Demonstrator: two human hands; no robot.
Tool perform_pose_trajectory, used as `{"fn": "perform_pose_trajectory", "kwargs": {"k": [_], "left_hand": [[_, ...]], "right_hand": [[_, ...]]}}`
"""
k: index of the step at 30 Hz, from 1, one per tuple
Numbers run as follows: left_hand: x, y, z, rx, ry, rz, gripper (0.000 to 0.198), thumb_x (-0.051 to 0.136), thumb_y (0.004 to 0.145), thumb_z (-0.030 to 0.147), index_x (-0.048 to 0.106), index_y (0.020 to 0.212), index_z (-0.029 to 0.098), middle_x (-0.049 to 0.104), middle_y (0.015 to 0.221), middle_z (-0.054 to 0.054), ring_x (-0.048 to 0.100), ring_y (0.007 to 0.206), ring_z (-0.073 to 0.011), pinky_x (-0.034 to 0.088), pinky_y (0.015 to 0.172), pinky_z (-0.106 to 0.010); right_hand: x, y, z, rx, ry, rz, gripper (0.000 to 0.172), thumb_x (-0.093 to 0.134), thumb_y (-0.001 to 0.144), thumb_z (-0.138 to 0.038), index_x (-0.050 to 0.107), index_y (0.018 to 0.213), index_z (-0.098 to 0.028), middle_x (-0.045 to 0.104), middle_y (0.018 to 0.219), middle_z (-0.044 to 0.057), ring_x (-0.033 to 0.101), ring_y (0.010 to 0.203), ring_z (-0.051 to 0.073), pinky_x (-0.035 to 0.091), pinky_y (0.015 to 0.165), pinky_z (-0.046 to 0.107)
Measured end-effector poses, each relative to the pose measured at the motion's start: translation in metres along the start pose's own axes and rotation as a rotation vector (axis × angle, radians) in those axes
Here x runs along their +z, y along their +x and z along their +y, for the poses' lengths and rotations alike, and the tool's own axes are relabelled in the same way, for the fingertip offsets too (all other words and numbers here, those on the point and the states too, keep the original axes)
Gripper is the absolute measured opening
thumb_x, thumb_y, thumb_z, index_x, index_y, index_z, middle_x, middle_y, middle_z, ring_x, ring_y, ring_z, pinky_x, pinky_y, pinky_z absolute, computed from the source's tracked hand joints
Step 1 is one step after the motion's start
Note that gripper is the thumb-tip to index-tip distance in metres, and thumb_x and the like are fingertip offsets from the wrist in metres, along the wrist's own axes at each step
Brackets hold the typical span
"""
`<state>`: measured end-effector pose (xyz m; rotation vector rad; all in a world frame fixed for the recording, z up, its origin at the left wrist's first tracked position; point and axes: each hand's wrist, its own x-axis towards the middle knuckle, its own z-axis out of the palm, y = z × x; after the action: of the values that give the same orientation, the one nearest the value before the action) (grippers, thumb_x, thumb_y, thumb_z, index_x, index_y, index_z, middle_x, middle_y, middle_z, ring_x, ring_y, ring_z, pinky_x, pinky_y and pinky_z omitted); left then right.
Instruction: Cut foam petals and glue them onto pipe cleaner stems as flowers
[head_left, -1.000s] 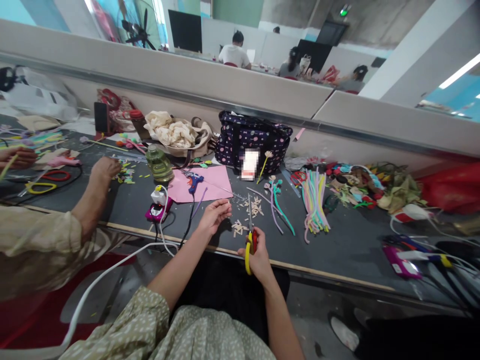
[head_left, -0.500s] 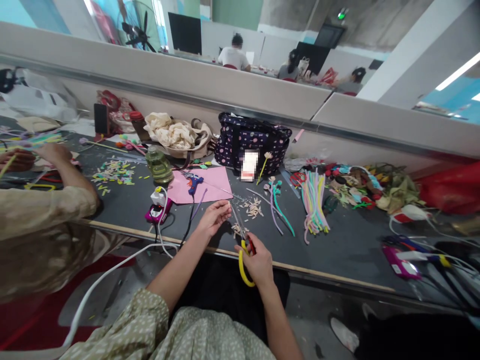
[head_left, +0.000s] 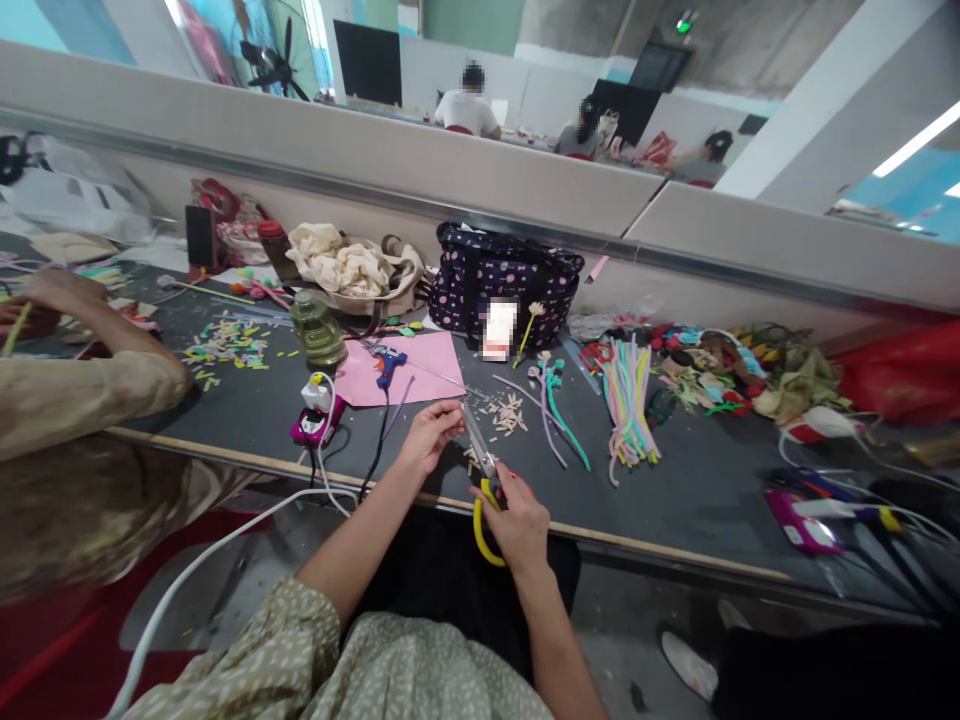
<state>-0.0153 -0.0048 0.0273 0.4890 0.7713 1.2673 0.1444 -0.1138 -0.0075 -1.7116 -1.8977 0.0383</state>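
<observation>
My right hand (head_left: 519, 522) is wrapped round the yellow handle of a pair of scissors (head_left: 484, 540). Their metal blades point up and left, lying nearly together, with the tips right beside the fingers of my left hand (head_left: 433, 437). That hand is closed in a pinch, and whatever is between its fingertips is too small to make out. Just right of the blades, small pale cut pieces (head_left: 507, 414) lie scattered on the dark table (head_left: 420, 470). A few more pieces lie under the blades.
Behind my hands a blue glue gun (head_left: 388, 367) rests on pink paper (head_left: 435, 360). A green bottle (head_left: 318, 330) and a dark patterned bag (head_left: 510, 265) stand farther back. Pastel fuzzy stems (head_left: 630, 405) lie to the right. A co-worker's arm (head_left: 112, 325) is at the left.
The scissor blades have come closer together, and the red part of the handle is now mostly hidden. My left hand has barely shifted. The co-worker's arm has moved slightly left and up.
</observation>
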Motion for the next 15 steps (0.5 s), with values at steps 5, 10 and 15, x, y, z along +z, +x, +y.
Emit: {"fn": "perform_pose_trajectory", "kwargs": {"k": [5, 10, 15], "left_hand": [[0.0020, 0.0000, -0.0010, -0.001, 0.005, 0.017, 0.025, 0.079, 0.056, 0.012, 0.065, 0.077, 0.010, 0.065, 0.064, -0.001, 0.060, 0.055, -0.0086, 0.051, 0.059, -0.020], [0.0039, -0.0009, -0.0018, -0.004, 0.007, 0.034, 0.025, 0.079, 0.056, 0.011, 0.065, 0.076, 0.010, 0.064, 0.063, 0.000, 0.060, 0.055, -0.0084, 0.051, 0.058, -0.020], [0.0043, -0.0005, -0.0032, 0.002, 0.004, 0.034, 0.025, 0.079, 0.055, 0.012, 0.066, 0.077, 0.011, 0.065, 0.064, -0.001, 0.060, 0.056, -0.0089, 0.050, 0.059, -0.020]], "right_hand": [[0.0021, -0.0017, 0.0037, -0.002, -0.039, -0.008, 0.052, 0.051, 0.085, -0.053, 0.055, 0.124, -0.019, 0.065, 0.087, 0.007, 0.062, 0.076, 0.017, 0.044, 0.064, 0.024], [0.0032, -0.0025, 0.0047, -0.003, -0.033, -0.001, 0.050, 0.051, 0.086, -0.050, 0.055, 0.124, -0.018, 0.066, 0.088, 0.007, 0.063, 0.076, 0.017, 0.045, 0.066, 0.024], [0.0045, -0.0029, 0.0050, -0.011, -0.006, 0.004, 0.051, 0.051, 0.085, -0.051, 0.057, 0.122, -0.017, 0.066, 0.086, 0.008, 0.063, 0.074, 0.018, 0.046, 0.069, 0.025]]}}
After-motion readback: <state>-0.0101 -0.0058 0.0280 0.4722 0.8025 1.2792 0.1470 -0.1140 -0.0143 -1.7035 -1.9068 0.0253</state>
